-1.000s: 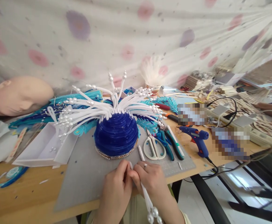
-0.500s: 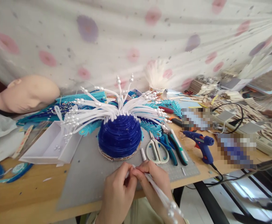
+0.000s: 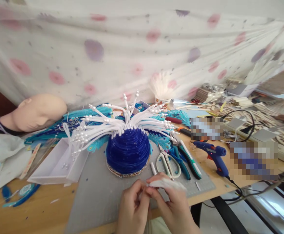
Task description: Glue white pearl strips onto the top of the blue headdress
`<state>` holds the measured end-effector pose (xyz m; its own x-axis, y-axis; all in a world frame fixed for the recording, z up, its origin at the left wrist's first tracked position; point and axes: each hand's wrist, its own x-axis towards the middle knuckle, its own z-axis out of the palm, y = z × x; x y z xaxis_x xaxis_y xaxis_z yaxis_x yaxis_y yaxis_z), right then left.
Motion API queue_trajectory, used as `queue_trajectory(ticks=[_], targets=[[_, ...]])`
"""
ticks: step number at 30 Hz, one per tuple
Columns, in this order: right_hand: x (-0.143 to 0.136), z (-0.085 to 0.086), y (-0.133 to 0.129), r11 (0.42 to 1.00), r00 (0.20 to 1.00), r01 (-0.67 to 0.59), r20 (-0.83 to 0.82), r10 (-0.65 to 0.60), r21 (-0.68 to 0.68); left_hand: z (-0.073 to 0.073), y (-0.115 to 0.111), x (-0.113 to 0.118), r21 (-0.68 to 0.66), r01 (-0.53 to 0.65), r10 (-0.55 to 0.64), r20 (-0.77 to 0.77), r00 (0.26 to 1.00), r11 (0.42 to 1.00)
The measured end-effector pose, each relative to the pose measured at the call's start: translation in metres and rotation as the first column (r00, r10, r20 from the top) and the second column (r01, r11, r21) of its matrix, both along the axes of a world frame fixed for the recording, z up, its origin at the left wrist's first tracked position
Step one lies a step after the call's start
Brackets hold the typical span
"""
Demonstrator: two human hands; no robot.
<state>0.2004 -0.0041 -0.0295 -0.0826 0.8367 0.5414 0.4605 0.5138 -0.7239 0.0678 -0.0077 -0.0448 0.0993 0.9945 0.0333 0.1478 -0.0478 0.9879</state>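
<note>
Both hands were closed at the fingertips, the left hand (image 3: 134,203) pinching close against the right hand (image 3: 172,201), with the blurred white strands (image 3: 167,184) held between the right thumb and fingers and trailing across that hand. The strands were above the near part of the grey mat (image 3: 95,195), in front of the blue dome (image 3: 128,151) with its fan of white pearl-tipped stems; whether the left fingertips gripped their end too could not be told.
</note>
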Motion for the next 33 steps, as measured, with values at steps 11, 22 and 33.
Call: queue_trajectory(ticks=[11, 22, 33], targets=[[-0.004, 0.027, 0.006, 0.930, 0.975, -0.203, 0.028, 0.222, -0.305, 0.024, 0.022, -0.031, 0.082, -0.114, 0.104, 0.125, 0.987, 0.990], [-0.014, 0.008, -0.001, 0.934, 0.995, -0.038, -0.103, 0.001, -0.355, 0.028, 0.027, -0.035, 0.102, -0.254, 0.238, 0.148, 0.960, 0.962], [-0.014, -0.007, 0.002, 0.920, 0.999, -0.015, -0.050, -0.005, -0.391, 0.025, 0.023, -0.029, 0.426, -0.094, 0.188, -0.185, 0.965, 0.900]])
